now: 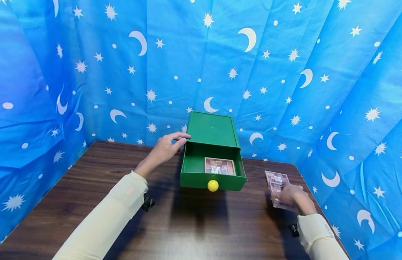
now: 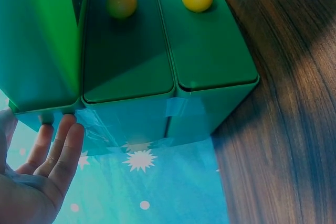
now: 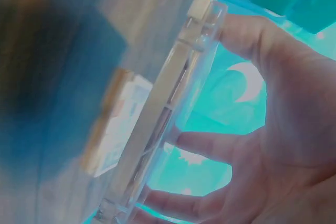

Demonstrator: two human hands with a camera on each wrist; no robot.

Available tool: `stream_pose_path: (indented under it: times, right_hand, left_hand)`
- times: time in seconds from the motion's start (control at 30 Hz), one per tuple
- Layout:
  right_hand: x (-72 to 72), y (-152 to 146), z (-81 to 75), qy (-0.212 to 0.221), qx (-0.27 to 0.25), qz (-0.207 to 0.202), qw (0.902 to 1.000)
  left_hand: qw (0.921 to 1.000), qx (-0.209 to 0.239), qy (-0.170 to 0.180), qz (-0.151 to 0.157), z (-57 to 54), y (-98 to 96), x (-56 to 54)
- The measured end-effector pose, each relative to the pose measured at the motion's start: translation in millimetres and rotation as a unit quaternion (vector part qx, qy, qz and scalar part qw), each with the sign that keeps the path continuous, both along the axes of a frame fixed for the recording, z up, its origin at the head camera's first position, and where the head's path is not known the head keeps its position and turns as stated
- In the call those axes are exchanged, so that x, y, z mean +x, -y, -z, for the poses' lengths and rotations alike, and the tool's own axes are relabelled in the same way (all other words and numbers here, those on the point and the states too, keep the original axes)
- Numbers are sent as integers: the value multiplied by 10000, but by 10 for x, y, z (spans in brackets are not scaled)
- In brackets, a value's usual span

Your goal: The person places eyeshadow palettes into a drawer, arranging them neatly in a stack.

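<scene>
A green drawer cabinet (image 1: 212, 128) stands near the back of the table, its top drawer (image 1: 191, 164) pulled out by a yellow knob side. Inside that drawer lies an eyeshadow palette (image 1: 220, 167) with large lettering. My left hand (image 1: 166, 148) touches the cabinet's left side near the top, its fingers fairly straight in the left wrist view. Over at the right, my right hand (image 1: 290, 195) grips a clear-cased eyeshadow palette (image 3: 152, 119) by its edges, thumb at one end and fingers along the side. Another flat, pale case (image 3: 123, 124) lies beyond it, blurred.
Two lower drawers, the middle one (image 2: 126, 56) and the bottom one (image 2: 215, 45), are closed, each with a yellow knob. A blue cloth (image 1: 188, 54) with moons and stars surrounds the dark wood table (image 1: 201, 234) at the back and sides.
</scene>
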State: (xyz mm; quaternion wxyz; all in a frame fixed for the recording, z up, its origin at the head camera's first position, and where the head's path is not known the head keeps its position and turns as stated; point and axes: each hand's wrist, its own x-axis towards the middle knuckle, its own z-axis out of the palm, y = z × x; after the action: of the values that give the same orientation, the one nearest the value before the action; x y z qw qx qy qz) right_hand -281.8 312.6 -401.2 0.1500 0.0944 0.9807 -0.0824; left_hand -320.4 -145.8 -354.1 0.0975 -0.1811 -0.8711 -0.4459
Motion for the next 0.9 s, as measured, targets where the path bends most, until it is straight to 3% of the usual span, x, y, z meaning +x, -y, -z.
stream_pose_path:
  times: [0.17, 0.53, 0.9]
  right_hand:
    - [8, 59, -125, -375, 23, -559, 9977]
    - [40, 201, -477, -815, -466, -1156, 9889]
    - [39, 332, -914, -992, -1077, -2019, 9684]
  left_hand:
    - [10000, 20, 5, 36, 9, -2, -12]
    - [10000, -34, -1, 19, -6, 3, 10]
    - [10000, 22, 43, 43, -4, 8, 8]
